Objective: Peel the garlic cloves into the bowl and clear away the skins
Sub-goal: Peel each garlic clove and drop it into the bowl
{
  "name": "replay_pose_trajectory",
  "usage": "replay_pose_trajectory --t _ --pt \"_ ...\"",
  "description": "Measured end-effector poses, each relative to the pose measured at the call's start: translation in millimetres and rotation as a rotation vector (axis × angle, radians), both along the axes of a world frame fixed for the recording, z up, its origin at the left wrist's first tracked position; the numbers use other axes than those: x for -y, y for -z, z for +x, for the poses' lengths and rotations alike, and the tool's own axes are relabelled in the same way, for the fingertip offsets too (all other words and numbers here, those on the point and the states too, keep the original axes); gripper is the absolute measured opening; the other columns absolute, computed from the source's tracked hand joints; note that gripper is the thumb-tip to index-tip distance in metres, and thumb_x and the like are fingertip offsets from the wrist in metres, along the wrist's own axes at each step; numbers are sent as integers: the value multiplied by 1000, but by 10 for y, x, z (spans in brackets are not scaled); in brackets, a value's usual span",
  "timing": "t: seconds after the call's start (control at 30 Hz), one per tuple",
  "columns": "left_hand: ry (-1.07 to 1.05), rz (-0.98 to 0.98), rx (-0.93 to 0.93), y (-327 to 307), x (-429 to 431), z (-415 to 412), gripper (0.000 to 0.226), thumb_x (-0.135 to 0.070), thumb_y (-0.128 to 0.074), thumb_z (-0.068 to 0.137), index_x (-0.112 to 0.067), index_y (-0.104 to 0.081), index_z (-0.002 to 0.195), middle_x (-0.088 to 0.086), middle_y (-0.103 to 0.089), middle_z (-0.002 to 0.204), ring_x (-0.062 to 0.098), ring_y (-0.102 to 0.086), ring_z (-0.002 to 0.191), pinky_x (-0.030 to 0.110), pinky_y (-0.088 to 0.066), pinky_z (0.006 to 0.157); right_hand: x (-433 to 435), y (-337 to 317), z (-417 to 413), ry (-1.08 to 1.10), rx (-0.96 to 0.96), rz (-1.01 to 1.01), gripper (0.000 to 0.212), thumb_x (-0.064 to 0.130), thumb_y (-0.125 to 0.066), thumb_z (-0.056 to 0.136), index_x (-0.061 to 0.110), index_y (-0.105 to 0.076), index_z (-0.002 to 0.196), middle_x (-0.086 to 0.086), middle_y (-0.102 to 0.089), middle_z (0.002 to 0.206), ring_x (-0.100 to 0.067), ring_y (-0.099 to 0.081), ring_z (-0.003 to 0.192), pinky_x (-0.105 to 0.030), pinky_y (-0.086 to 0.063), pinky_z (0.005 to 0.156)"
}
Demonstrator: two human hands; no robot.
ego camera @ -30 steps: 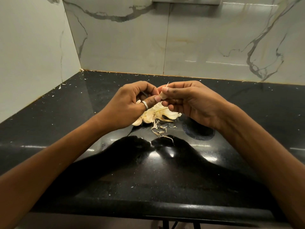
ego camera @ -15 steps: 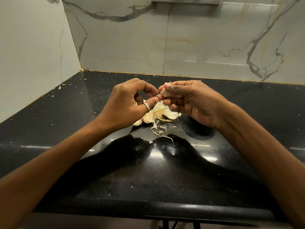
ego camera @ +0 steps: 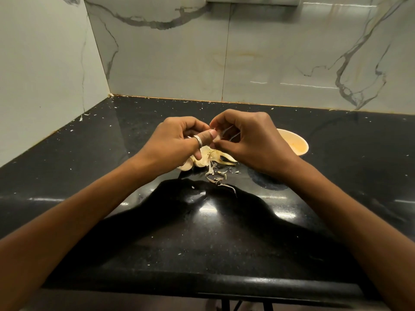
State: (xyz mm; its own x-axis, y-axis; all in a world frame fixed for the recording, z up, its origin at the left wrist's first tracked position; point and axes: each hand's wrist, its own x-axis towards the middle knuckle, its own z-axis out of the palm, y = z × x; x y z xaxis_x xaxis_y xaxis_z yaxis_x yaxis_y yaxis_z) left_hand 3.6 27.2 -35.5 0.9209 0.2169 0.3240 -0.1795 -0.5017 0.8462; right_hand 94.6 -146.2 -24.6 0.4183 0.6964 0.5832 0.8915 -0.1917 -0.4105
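Garlic clove (ego camera: 219,137) is pinched between both hands just above the counter, mostly hidden, only a pale blurry sliver shows. Left hand (ego camera: 177,142) has its fingers curled in with the thumb, the one with the ring (ego camera: 198,140), pressed against the clove. Right hand (ego camera: 251,142) is curled round it from the other side. Right under them a heap of skins (ego camera: 213,159) lies on the black countertop (ego camera: 112,158). The pale bowl (ego camera: 297,145) sits just behind the right hand, half hidden.
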Motion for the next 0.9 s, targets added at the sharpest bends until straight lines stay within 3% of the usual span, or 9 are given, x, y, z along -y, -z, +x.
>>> replay_pose_trajectory --t 0.17,0.3,0.5,0.67,0.77,0.9 --pt "22 -168 -87 -49 7 -23 18 -19 -75 88 -12 -67 103 5 -74 79 12 -65 63 21 -39 41 -15 13 -5 -18 75 10 37 12 -84 82 8 -69 115 -1 -74 94 -10 -71 84 -31 -59 75" --pt "19 -218 -93 -84 24 -42 38 -29 -79 74 -10 -66 105 5 -73 79 11 -66 64 19 -39 40 -29 32 8 -48 5 44 35 10 -84 82 6 -71 114 -3 -75 93 -14 -73 85 -35 -59 78" --pt "-28 -204 -46 -77 7 -41 16 -7 -74 88 -9 -66 101 3 -73 77 10 -67 63 17 -40 41 -23 4 23 -48 -221 74 21 17 -80 87 11 -76 107 1 -77 90 -11 -74 83 -36 -61 79" --pt "-52 -212 -25 -98 10 -41 18 -6 -77 85 -10 -64 98 1 -74 73 8 -66 59 16 -40 42 -18 -6 67 -41 -329 110 26 17 -80 87 11 -74 112 -2 -77 94 -15 -75 87 -31 -60 78" --pt "-50 -209 -38 -98 -6 -36 20 -4 -74 87 -9 -64 103 2 -75 77 9 -65 61 17 -40 42 -9 -13 62 -37 -324 114 18 15 -79 88 11 -76 106 0 -78 90 -12 -75 83 -26 -59 74" --pt "-31 -196 -68 -91 -12 -44 24 -5 -74 88 -11 -67 110 4 -75 84 8 -63 65 18 -42 44 -32 -11 49 -56 -338 91 19 12 -75 91 10 -78 109 -1 -79 93 -11 -76 85 -32 -62 84"
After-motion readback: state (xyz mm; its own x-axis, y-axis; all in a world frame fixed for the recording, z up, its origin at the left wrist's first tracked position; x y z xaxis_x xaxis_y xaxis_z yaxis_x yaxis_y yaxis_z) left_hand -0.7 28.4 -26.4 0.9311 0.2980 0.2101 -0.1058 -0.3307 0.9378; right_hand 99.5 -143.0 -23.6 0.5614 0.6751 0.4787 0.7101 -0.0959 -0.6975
